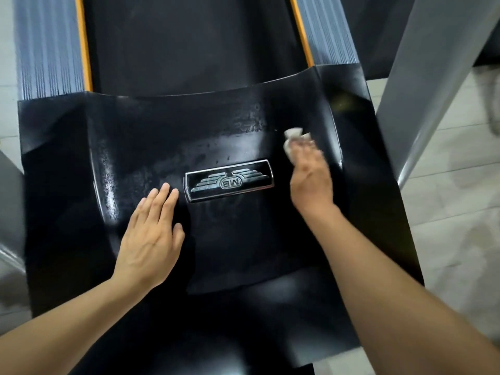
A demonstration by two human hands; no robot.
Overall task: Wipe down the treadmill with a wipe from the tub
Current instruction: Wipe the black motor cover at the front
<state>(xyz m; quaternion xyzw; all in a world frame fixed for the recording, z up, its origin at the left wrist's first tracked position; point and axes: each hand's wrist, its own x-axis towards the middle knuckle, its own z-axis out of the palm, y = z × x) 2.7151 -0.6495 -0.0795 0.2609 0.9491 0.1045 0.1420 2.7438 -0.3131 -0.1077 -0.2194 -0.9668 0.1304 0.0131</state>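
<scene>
Wipe [293, 136], crumpled and white, sits under the right hand [311, 180], whose blurred fingers press and seem to bunch it on the treadmill's black hood [230, 239], right of the badge [229, 180] and near the hood's raised right edge. Left hand [151, 236] lies flat, fingers straight, holding nothing, left of the badge. Bare hood stretches between both hands; the belt [189, 41] runs beyond between 2 orange strips.

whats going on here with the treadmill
A person is leaning over the treadmill's black motor cover and wiping it. The right hand presses a crumpled white wipe against the cover, right of the metal winged badge. The left hand lies flat on the cover, left of the badge. Wet streaks show above and left of the badge. The tub is not in view.
</scene>
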